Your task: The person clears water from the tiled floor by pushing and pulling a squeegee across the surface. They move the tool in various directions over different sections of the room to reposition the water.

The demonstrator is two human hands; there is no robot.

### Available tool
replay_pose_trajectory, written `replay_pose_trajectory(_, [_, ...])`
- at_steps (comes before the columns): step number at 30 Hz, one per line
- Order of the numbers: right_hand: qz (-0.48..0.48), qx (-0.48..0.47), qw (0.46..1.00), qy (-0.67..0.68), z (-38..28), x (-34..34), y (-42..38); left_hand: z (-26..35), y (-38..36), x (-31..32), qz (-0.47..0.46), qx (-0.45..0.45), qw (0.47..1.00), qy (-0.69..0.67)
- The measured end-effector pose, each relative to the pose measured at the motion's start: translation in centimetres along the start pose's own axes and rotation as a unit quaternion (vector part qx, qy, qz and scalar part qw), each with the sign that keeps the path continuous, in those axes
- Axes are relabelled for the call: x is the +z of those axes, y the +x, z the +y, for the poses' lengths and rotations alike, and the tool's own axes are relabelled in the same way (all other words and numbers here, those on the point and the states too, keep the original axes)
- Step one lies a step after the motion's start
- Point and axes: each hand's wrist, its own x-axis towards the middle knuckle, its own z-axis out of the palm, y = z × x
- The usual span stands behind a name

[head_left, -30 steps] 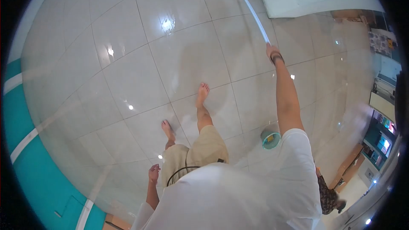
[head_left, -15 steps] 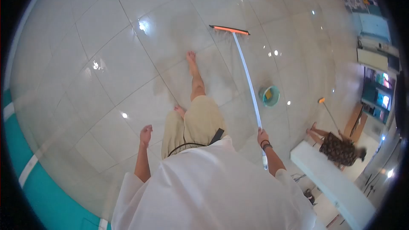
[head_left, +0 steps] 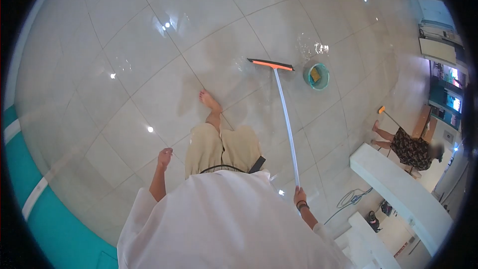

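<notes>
My right hand is wrapped around the pale handle of a floor squeegee, low at my right side. Its orange and black head rests on the wet tile floor ahead of me. Just right of that head stands a teal bucket with a yellow sponge-like thing inside. My left hand hangs at my left side with loosely bent fingers, holding nothing. One bare foot shows on the tiles; the other is hidden.
At right, another person holds a long-handled tool with an orange head. A white counter stands between us. A coiled hose or cable lies on the floor. A teal wall runs along the left.
I have moved backward, so the bucket sits farther ahead. The squeegee has come back with me, its head now beside the bucket. My extended leg has drawn in.
</notes>
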Motion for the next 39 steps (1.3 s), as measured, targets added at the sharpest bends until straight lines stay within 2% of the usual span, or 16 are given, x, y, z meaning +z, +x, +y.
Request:
replay_pose_trajectory(9, [-0.080, 0.071, 0.993, -0.051, 20.3, 6.0, -7.0, -13.3, -10.7, 7.6, -0.020, -0.054, 0.994, 0.094])
replay_pose_trajectory(12, [-0.023, 0.054, 0.997, -0.047, 27.7, 10.0, -8.5, -15.3, -13.8, 9.8, -0.028, -0.018, 0.996, 0.084])
replay_pose_trajectory(14, [0.016, 0.026, 0.999, 0.014, 32.8, 12.4, -8.7, -17.7, -15.0, 11.1, 0.000, -0.070, 0.994, 0.086])
replay_pose_trajectory(18, [-0.029, 0.001, 1.000, -0.007, 32.9, 12.7, -7.7, -20.9, -15.3, 11.8, 0.012, -0.042, 0.999, -0.030])
replay_pose_trajectory(20, [-0.038, -0.028, 0.999, -0.005, 30.5, 12.2, -6.1, -22.1, -16.2, 12.2, 0.008, -0.119, 0.988, -0.099])
replay_pose_trajectory(22, [-0.046, -0.071, 0.996, 0.009, 26.3, 11.6, -3.9, -25.3, -16.3, 12.4, 0.041, -0.073, 0.990, -0.114])
replay_pose_trajectory(24, [-0.043, -0.123, 0.991, 0.040, 20.1, 11.1, -1.4, -29.4, -14.7, 12.0, 0.032, 0.160, 0.982, 0.094])
replay_pose_trajectory(25, [-0.036, -0.146, 0.987, 0.059, 16.8, 11.0, 0.0, -27.1, -16.5, 10.7, 0.012, 0.073, 0.996, -0.043])
replay_pose_trajectory(26, [0.025, -0.187, 0.979, 0.075, 10.7, 9.8, -0.1, -26.6, -16.4, 9.8, 0.018, 0.074, 0.996, -0.050])
replay_pose_trajectory(28, [0.090, -0.258, 0.957, 0.095, 0.7, 8.9, 3.7, -25.9, -17.2, 8.3, 0.071, -0.078, 0.964, -0.244])
replay_pose_trajectory(30, [0.078, -0.278, 0.953, 0.089, -12.3, 5.9, 2.2, -25.2, -17.9, 6.6, 0.100, -0.078, 0.954, -0.272])
replay_pose_trajectory(31, [0.120, -0.358, 0.922, 0.086, -16.3, 6.6, 6.7, -24.7, -17.9, 5.1, 0.124, -0.073, 0.944, -0.296])
replay_pose_trajectory(33, [0.049, -0.356, 0.922, 0.145, -27.0, 6.6, 11.1, -24.6, -18.5, 3.0, 0.154, -0.050, 0.937, -0.309])
replay_pose_trajectory(35, [0.084, -0.423, 0.894, 0.121, -38.4, 5.0, 10.8, -24.9, -19.4, 1.6, 0.181, -0.033, 0.928, -0.323])
replay_pose_trajectory(37, [0.088, -0.447, 0.882, 0.117, -49.6, 3.3, 9.5, -25.9, -20.9, 1.1, 0.203, -0.092, 0.906, -0.359])
replay_pose_trajectory(39, [0.189, -0.484, 0.851, 0.082, -59.3, 2.2, 6.2, -27.9, -23.3, 2.2, 0.228, -0.127, 0.904, -0.339])
